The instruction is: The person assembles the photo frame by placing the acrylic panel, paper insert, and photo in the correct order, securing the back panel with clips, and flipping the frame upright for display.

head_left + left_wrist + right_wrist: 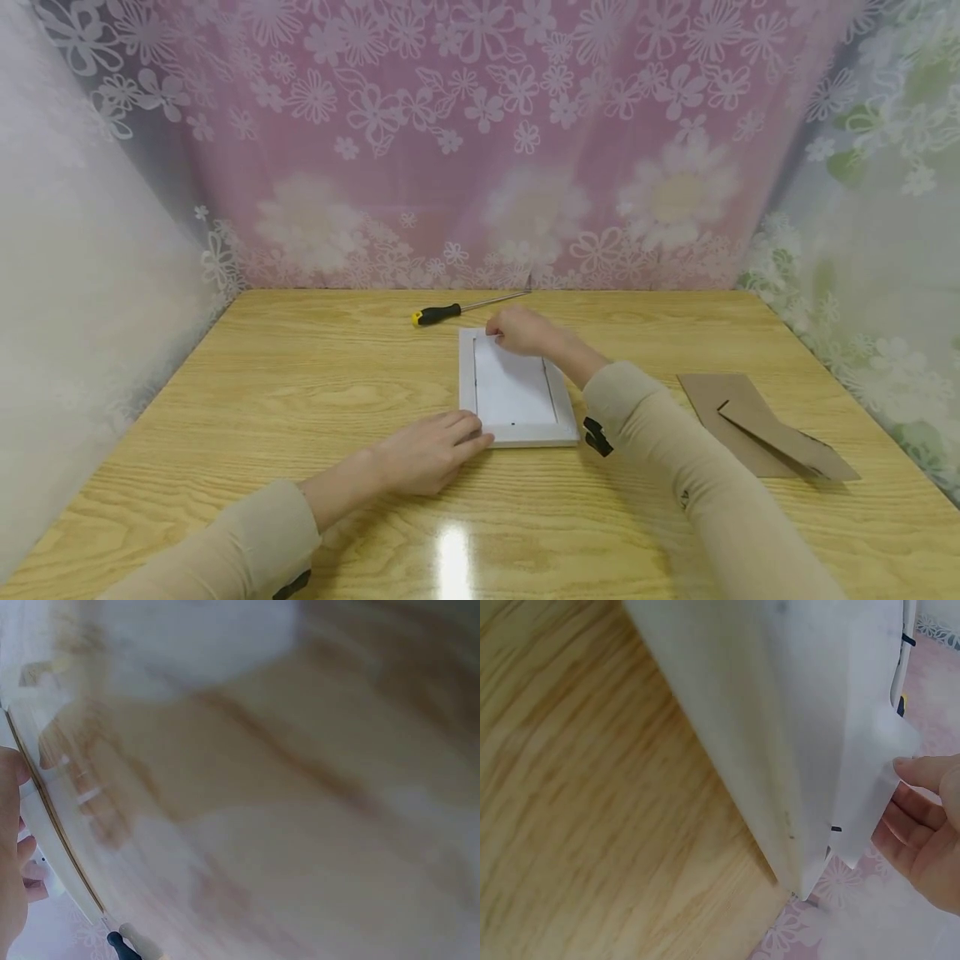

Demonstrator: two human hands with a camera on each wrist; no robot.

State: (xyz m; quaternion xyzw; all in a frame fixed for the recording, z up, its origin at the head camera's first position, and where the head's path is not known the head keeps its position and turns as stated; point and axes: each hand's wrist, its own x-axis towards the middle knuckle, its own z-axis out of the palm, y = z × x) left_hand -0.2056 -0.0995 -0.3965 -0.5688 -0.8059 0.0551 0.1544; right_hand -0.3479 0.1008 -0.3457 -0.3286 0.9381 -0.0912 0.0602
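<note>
Firstly, a white picture frame lies flat on the desk, its recessed side up, between the left grip and the right grip. Its recess contains a white sheet, extending from beneath the right grip toward the near border by the left grip. In the right wrist view, the sheet is raised and bent where the right grip takes it, and a small black tab shows nearer than those fingers.

Edges: the desk's far edge runs beyond the right grip, backed by a pink floral curtain. A wide stretch of wood surface spreads left of the left grip. To the right of the right grip, and nearer, past an interval of desk, lies a brown board with its flap raised at an angle. Just beyond the right grip, to its left, rests a screwdriver, handle leftmost, blade toward the far edge.

Grip condition: the right grip is pinched together, thumb against fingers, on the sheet's far edge. The left grip is loosely bent, unclenched, its fingers resting at the frame's near left corner.
</note>
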